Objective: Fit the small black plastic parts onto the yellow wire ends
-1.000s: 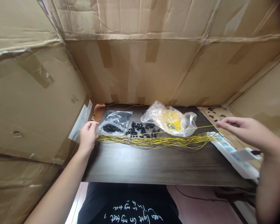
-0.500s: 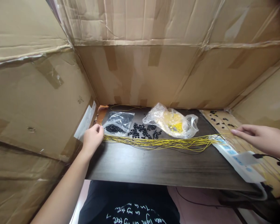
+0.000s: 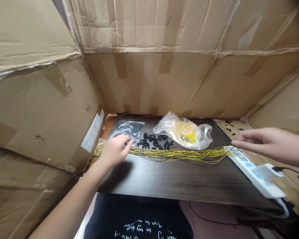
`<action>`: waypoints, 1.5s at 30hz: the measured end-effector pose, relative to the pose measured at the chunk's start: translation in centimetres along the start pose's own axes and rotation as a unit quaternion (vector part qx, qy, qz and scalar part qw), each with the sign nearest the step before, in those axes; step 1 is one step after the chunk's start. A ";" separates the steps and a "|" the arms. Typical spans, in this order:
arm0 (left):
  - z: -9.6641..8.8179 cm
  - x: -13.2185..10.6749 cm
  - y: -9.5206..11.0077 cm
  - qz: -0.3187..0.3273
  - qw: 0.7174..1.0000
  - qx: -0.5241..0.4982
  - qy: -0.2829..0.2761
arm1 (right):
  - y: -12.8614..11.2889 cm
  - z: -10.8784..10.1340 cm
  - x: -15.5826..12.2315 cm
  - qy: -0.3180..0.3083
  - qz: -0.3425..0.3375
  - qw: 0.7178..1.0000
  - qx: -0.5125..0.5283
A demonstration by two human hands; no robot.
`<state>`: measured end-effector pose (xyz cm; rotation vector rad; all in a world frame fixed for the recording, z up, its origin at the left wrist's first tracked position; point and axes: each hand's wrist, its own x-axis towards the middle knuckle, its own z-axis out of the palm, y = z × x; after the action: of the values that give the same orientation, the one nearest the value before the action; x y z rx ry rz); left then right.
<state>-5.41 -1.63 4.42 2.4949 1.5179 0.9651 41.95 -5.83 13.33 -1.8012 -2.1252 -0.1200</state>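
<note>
Over the left part of the bundle of yellow and black wires (image 3: 174, 154) is my left hand (image 3: 116, 149), beside the clear bag of small black parts (image 3: 129, 127). Its fingers are curled, with thumb and index tips close together; whatever they hold, if anything, is too small to make out. My right hand (image 3: 264, 144) hovers near the wires' right ends, above the white power strip (image 3: 254, 172). Its fingers are pressed together, and no wire clearly shows between them. Behind the bundle lie loose black connectors (image 3: 151, 141).
A crumpled clear bag with yellow parts (image 3: 186, 134) lies at the back of the dark table (image 3: 174, 182). More black pieces lie on cardboard at right. A plug (image 3: 266, 171) with a black cord stands in the power strip. Cardboard walls (image 3: 144, 83) enclose the table.
My left hand has moved right from the bundle's left end. My right hand has moved left; the yellow wire seen at its fingertips before no longer shows there.
</note>
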 end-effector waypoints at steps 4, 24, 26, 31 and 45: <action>0.7 1.0 7.2 0.155 0.980 -0.107 -0.068 | -9.0 2.0 1.3 -0.059 -0.109 0.991 0.041; 8.0 5.6 -1.2 0.065 0.996 -0.053 -0.019 | -17.7 21.8 9.4 0.076 -0.165 0.951 0.250; 8.5 5.7 -1.7 0.083 0.995 -0.049 -0.011 | -17.7 22.7 9.1 0.100 -0.156 0.951 0.249; 9.1 4.9 -2.8 0.080 0.994 -0.062 0.031 | -16.9 23.5 8.4 0.160 -0.170 0.944 0.235; 8.6 3.8 -2.5 0.122 0.991 -0.001 0.063 | -17.9 23.8 7.6 0.202 -0.241 0.927 0.202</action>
<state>-1.56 4.92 -1.56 2.7121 1.2592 1.1762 18.60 4.75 -3.59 -0.9091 -2.0489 -0.1449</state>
